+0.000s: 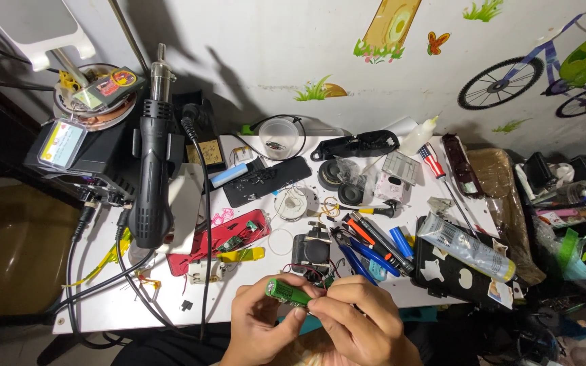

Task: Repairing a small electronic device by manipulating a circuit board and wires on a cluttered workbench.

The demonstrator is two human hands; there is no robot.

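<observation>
The green battery (289, 293) sat at the near table (171, 298) edge, pinched between your left hand (260, 324) and right hand (357, 318), both closed on it, just below the black charger (310, 252) with thin wires.

Green battery cell (289, 292) between hands: glossy plastic wrap. Hot-air gun (153, 177) far left: matt black plastic, metal nozzle. Desk (171, 298): smooth white.

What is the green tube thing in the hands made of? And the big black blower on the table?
The green cylinder, pinched by the left hand and right hand, looks wrapped in glossy plastic film, since light glints along it; its end cap seems metal. The black hot-air gun looks like matte moulded plastic, with a shiny bare-metal nozzle on top.
</observation>
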